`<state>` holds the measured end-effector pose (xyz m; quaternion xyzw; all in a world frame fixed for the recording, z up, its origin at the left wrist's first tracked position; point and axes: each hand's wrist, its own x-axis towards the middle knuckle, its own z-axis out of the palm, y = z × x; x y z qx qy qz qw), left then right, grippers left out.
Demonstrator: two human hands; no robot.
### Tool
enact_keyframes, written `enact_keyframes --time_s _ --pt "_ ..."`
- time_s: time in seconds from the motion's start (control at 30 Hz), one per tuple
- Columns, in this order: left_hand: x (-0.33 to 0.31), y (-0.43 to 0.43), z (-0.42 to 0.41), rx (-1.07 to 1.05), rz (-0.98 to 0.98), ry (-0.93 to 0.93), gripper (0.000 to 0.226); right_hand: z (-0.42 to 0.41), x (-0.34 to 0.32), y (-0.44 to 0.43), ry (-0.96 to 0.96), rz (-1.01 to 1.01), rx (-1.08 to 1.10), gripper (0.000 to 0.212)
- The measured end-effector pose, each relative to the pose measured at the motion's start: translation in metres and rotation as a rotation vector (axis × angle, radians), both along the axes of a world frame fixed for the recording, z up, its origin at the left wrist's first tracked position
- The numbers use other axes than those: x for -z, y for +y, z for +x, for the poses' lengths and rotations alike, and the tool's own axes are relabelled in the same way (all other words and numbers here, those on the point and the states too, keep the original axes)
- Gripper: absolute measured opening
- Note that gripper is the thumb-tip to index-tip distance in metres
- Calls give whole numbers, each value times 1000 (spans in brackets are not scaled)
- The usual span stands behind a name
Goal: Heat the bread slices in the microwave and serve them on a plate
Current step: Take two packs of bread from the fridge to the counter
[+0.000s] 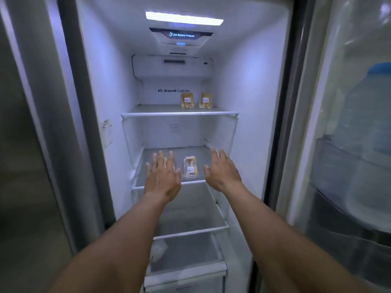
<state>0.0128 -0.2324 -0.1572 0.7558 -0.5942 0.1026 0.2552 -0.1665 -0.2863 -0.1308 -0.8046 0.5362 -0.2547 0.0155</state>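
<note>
wall (152,98): "All-Around Cooling" | panel (181,35): maybe "Anti Bacteria Protector" | bread label (190,170): blurred

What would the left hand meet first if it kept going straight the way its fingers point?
The open left hand would likely meet the clear plastic pack of bread partly hidden behind its fingers on the middle glass shelf. Depth unclear; it might pass above.

An open refrigerator (243,81) stands lit by a bright strip lamp (184,17) in its ceiling, with the words "All-Around Cooling" (173,90) printed on the back wall above the top glass shelf (179,113). A large clear water bottle (368,127) with a blue cap sits in a door bin (342,166) at right. A crumpled white wrapper (158,250) lies low in the cabinet, just above the bottom drawer (184,273).
</note>
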Motion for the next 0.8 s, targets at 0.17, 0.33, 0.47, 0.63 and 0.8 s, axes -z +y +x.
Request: enact_keyframes --time_s 0.17,0.33,0.47,0.63,0.8 --pt "22 -63 27 -99 -21 156 63 33 19 -63 -73 91 11 71" --pt "53 -120 53 -135 -39 299 61 71 46 -116 -110 194 34 71" --pt "68 -147 61 -196 -26 476 75 101 71 -145 -202 262 7 75" --pt "81 -169 70 -211 5 555 85 125 90 -165 -283 316 51 95" --pt "82 -180 72 -239 34 503 92 128 100 -179 -274 293 84 99"
